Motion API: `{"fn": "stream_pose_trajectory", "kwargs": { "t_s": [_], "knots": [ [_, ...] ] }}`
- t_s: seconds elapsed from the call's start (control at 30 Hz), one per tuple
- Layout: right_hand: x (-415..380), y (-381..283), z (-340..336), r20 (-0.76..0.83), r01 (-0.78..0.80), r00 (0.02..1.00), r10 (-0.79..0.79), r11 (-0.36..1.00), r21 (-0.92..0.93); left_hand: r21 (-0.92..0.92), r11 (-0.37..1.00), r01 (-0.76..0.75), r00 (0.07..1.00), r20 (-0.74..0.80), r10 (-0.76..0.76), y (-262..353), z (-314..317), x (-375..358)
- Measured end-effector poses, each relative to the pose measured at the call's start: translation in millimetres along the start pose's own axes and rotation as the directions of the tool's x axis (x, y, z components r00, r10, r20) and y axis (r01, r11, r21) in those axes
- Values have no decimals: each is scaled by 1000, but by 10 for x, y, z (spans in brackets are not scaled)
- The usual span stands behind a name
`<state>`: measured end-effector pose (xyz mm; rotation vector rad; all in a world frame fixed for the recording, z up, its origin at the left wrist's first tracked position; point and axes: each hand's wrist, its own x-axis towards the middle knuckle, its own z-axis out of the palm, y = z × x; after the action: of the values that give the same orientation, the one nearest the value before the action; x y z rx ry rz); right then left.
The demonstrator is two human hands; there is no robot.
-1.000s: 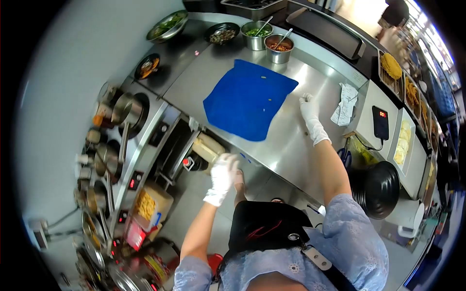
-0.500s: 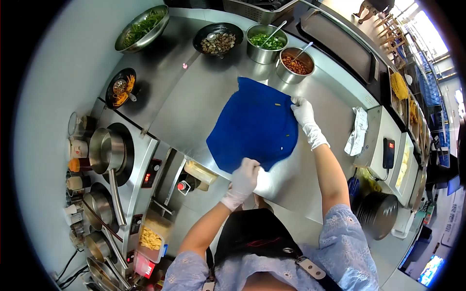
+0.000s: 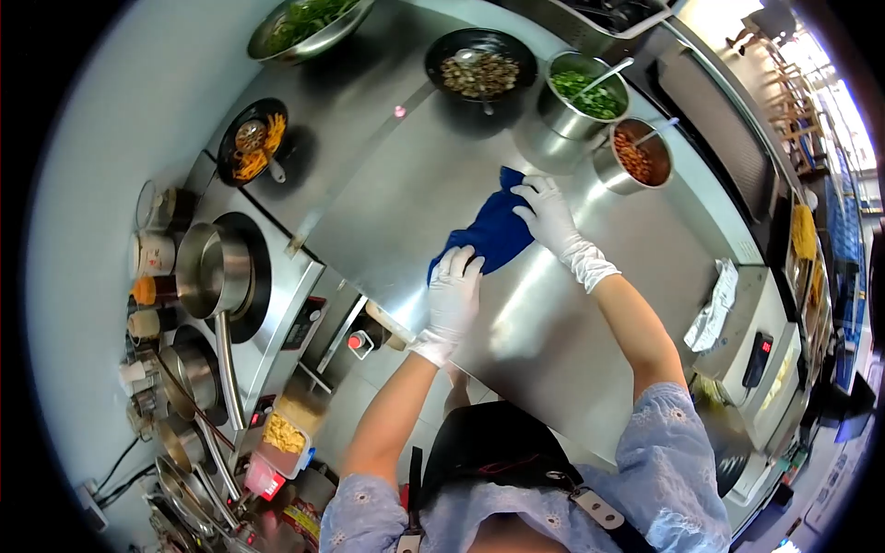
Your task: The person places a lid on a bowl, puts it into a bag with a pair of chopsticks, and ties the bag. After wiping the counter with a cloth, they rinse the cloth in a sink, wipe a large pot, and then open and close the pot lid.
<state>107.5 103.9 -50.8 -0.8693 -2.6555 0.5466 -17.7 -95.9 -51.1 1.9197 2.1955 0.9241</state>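
Observation:
A blue cloth [image 3: 495,230], folded into a narrow bundle, lies on the steel counter in front of me. My left hand [image 3: 454,293], in a white glove, has its fingers curled over the cloth's near left end. Farther right, my right hand [image 3: 550,217], gloved too, grips the far right end with bent fingers. The fingertips and the underside of the cloth are partly hidden.
Beyond the cloth stand a black bowl of chopped brown pieces [image 3: 510,48], a steel pot of chopped greens [image 3: 559,113] and a pot of reddish bits [image 3: 608,170]. Orange strips fill a black bowl [image 3: 227,152]. A saucepan [image 3: 205,269] sits on the left burner.
The cloth, spread wide before, is now folded into a small bundle. My right hand has moved left and my left hand slightly up. The view has shifted as well.

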Motion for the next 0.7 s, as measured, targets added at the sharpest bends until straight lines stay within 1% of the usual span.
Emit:
{"fn": "stream_pose_trajectory", "kwargs": {
  "t_s": [0.03, 0.07, 0.1, 0.13, 0.17, 0.2, 0.23, 0.27, 0.3, 0.33, 0.37, 0.4, 0.43, 0.47, 0.53, 0.57, 0.6, 0.63, 0.67, 0.7],
  "knots": [
    [56, -17, 88, -26, -33, 999, 35, 996, 87, -24, 1000, 5, 1000, -3, -6, -67, -16, 2],
    [125, -28, 168, -22, -16, 1000, 18, 996, 93, -49, 999, 8, 1000, -10, -8, -129, -37, 20],
    [210, -102, 200, -22, 5, 1000, -2, 986, 165, -40, 999, 18, 1000, -19, -18, -222, -70, 43],
    [315, -208, 195, -24, 25, 1000, -20, 972, 235, -51, 999, 10, 995, -101, -15, -358, -122, 77],
    [458, -296, 203, -31, 86, 996, -82, 977, 193, -63, 998, -1, 984, -176, -10, -515, -175, 110],
    [625, -409, 220, -58, 141, 990, -131, 967, 214, -26, 999, 25, 985, -171, -29, -688, -353, 198],
    [822, -499, 306, -110, 209, 976, -189, 954, 216, -143, 984, 103, 968, -212, -132, -776, -557, 302],
    [1026, -602, 387, -86, 270, 962, -258, 945, 185, -93, 985, 146, 958, -236, -164, -966, -657, 353],
    [1222, -712, 517, -69, 316, 949, -309, 927, 203, -80, 977, 197, 946, -247, -211, -1160, -730, 378],
    [1328, -858, 575, -74, 375, 927, -367, 915, 150, -156, 961, 229, 935, -238, -261, -1304, -784, 404],
    [1436, -974, 636, 66, 391, 916, -396, 917, 81, -224, 947, 232, 939, -201, -278, -1486, -772, 382],
    [1474, -1023, 766, 65, 471, 881, -468, 881, -50, -92, 972, 216, 957, -176, -229, -1526, -819, 371],
    [1487, -1048, 816, 66, 479, 878, -474, 872, -101, 7, 980, 198, 961, -196, -193, -1500, -790, 347],
    [1469, -985, 840, 29, 473, 881, -472, 876, -100, 98, 980, 174, 965, -213, -151, -1427, -717, 311],
    [1398, -742, 723, 63, 450, 893, -446, 881, -142, 84, 971, 222, 952, -232, -198, -1259, -521, 259],
    [1324, -567, 611, 63, 431, 902, -427, 888, -158, 66, 981, 184, 958, -236, -163, -1154, -371, 279],
    [1234, -361, 472, 13, 437, 896, -444, 876, -205, 15, 987, 163, 970, -185, -157, -1037, -217, 337],
    [1152, -149, 360, -36, 445, 883, -467, 860, -249, 84, 991, 105, 982, -164, -90, -832, -120, 472],
    [1087, 48, 248, 1, 386, 917, -399, 886, -256, 154, 987, 47, 990, -140, -25, -635, -28, 625],
    [1000, 284, 161, -36, 369, 920, -390, 893, -257, 130, 991, 24, 993, -116, -9, -502, 91, 734]
  ]
}}
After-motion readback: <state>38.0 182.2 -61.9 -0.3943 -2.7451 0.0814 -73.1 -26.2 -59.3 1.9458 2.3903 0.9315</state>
